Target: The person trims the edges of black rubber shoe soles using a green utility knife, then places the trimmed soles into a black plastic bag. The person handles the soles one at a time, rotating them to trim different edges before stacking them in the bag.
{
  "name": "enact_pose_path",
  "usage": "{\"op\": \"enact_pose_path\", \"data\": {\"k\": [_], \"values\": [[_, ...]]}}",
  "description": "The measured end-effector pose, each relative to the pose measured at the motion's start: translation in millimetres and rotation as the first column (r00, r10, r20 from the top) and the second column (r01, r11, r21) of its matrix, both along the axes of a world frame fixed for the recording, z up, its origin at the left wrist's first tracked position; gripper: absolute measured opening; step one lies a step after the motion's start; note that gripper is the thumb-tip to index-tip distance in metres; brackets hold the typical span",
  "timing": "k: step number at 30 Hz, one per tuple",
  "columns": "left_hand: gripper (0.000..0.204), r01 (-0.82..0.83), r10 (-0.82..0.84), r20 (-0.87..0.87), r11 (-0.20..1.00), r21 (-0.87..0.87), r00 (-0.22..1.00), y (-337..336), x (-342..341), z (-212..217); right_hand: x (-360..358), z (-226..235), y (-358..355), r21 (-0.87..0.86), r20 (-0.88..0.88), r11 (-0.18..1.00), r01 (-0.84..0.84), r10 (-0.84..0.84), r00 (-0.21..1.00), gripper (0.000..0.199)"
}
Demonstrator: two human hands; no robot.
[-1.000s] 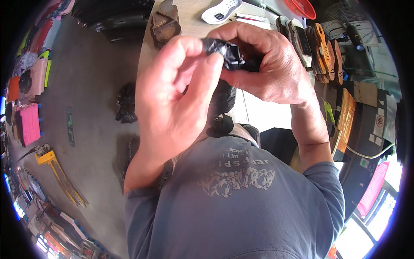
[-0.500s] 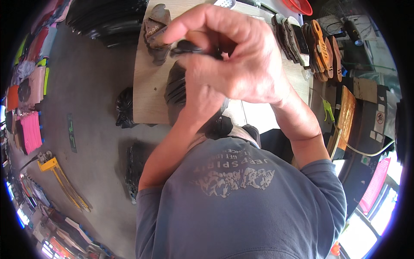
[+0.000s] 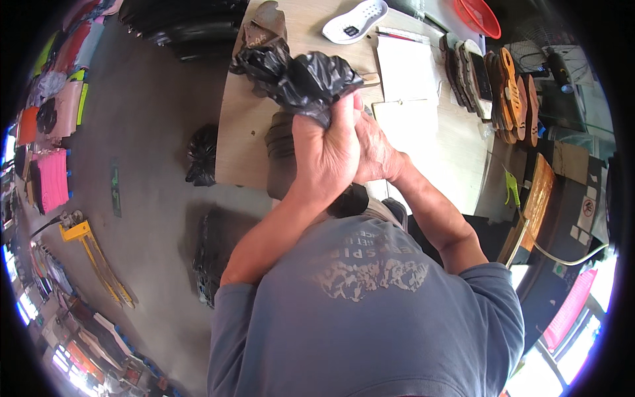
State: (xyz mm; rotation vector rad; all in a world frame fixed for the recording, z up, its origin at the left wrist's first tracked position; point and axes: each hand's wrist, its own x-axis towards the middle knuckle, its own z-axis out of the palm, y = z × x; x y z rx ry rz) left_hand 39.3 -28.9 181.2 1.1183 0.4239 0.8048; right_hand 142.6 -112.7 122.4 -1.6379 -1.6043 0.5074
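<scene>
A bunched black plastic bag [image 3: 311, 76] sticks up from my hands, its crumpled top spreading over the table. My left hand [image 3: 325, 152] is closed around the gathered part of the bag. My right hand [image 3: 378, 149] presses against it from the right, closed at the bag's edge; most of its fingers are hidden behind the left hand. Below them, a dark stack [image 3: 281, 145] lies at the table's near edge, partly covered by my left wrist. Brown shoe-shaped pattern pieces [image 3: 264, 25] lie just beyond the bag.
On the wooden table [image 3: 241, 145] are a white shoe sole [image 3: 356, 21], white paper sheets [image 3: 407, 73], and a row of soles and patterns [image 3: 509, 92]. A red basket [image 3: 477, 16] stands far right. Black bags [image 3: 202, 155] sit left of the table; a yellow pallet jack [image 3: 89, 251] stands on the floor.
My hands have come down from close to the camera and drawn together. The black plastic, mostly hidden between the fingers before, now fans out above my left hand.
</scene>
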Motion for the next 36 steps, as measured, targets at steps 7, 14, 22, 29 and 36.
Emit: {"op": "enact_pose_path", "data": {"k": [7,14,22,29,36], "values": [[0.02,-0.002,0.01,0.088,0.996,-0.091,0.996,-4.8,-4.2,26.5,-4.3,26.3,6.8,0.003,-0.087,0.999,0.033,-0.033,0.996,0.09],[0.021,0.013,-0.013,0.008,0.999,0.053,1.0,6.2,-1.2,32.4,-2.8,30.2,6.9,-0.018,-0.159,0.998,0.064,-0.066,0.985,0.08],[0.011,0.08,-0.083,0.012,0.987,0.14,0.997,27.9,5.1,-5.8,3.7,3.4,18.9,0.038,-0.167,0.995,0.09,-0.083,0.982,0.062],[0.077,0.159,-0.138,-0.084,0.925,0.345,0.987,47.4,-32.5,-34.6,-1.8,15.5,14.7,-0.157,-0.321,0.979,0.128,-0.173,0.931,0.035],[0.079,0.358,-0.141,-0.5,0.857,0.37,0.855,41.2,-47.0,-70.5,-4.4,17.0,17.9,-0.077,-0.713,0.985,0.151,-0.161,0.682,0.047]]}}
